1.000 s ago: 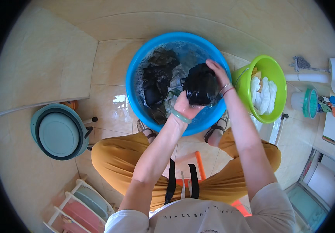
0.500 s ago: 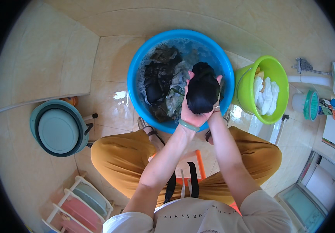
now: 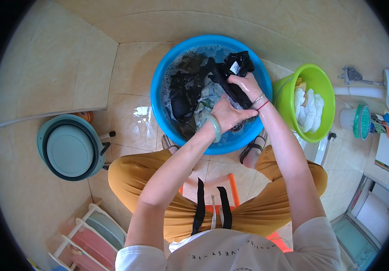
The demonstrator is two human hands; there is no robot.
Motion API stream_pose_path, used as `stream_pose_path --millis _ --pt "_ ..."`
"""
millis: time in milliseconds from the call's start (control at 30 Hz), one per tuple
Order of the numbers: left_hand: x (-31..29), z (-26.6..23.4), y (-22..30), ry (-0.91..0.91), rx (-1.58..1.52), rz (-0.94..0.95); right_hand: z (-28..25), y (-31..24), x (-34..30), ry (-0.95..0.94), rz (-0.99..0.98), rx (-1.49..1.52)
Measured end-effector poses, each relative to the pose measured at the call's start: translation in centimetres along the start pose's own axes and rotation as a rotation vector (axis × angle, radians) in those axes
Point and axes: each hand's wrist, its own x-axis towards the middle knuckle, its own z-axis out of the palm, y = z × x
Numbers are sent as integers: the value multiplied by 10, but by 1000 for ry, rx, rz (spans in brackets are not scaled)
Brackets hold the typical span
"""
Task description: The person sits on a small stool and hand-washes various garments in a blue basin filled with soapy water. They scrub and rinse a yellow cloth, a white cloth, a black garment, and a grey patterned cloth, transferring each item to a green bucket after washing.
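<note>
A wet black garment (image 3: pixel 231 86) with a white label hangs unfolded over the right half of a blue basin (image 3: pixel 156 113) of sudsy water. My right hand (image 3: pixel 247 87) is closed on its upper part, near the label. Lower down, my left hand (image 3: pixel 228 114), with a pale green bangle at the wrist, grips the same garment; its thumb stretches toward my right wrist, and the other fingers are partly hidden. Dark clothes (image 3: pixel 181 101) and a patterned grey-green cloth (image 3: pixel 207 100) soak on the basin's left side.
A lime-green bucket (image 3: pixel 286 106) with white cloths (image 3: pixel 309 110) stands right of the basin. Teal basins (image 3: pixel 70 147) are at the left, above a white rack (image 3: pixel 84 223). An orange-edged stool (image 3: pixel 233 189) shows between my knees. A wet tiled wall rises behind the basin.
The black garment was a compact bundle cupped in both hands; now it is spread out, its label showing. My right hand has moved up and over it, my left hand lower.
</note>
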Motion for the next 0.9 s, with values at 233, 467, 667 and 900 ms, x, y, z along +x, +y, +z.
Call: stream_pose_path --millis 233,467,667,900 --pt "2 0 2 107 512 -135 23 -13 1 96 -37 -577" --pt "11 2 -12 69 603 -199 40 17 11 290 78 -728" --pt "14 1 -40 -31 -616 -88 20 27 14 112 18 -533" --pt "-22 -40 31 -292 -1118 -458 -24 2 11 62 -436 -789"
